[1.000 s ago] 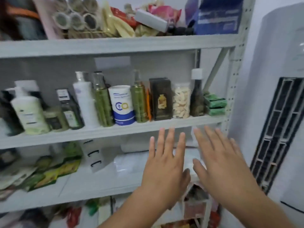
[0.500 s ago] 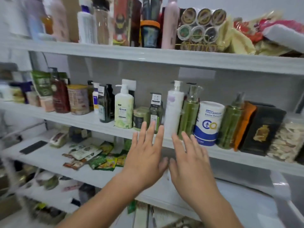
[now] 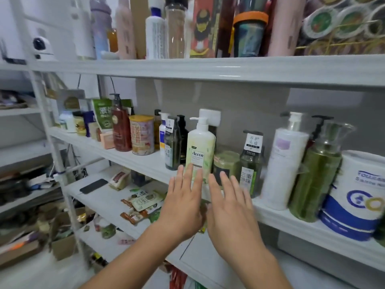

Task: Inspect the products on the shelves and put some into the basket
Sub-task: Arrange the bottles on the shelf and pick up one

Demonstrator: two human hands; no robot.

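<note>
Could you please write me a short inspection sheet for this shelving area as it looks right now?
Surface: middle shelf, white, crowded with upright products.
Job's things: pale green pump bottle directly behind the fingertips; white pump bottle and green bottle to its right; no basket seen.
Clutter: snack packets and a black phone on the lower shelf; boxes on the floor at left.
Grippers: left hand and right hand raised side by side, fingers straight, holding nothing.
Cables: dark leads behind the frame at left.
Surroundings: small white camera at upper left.
</note>
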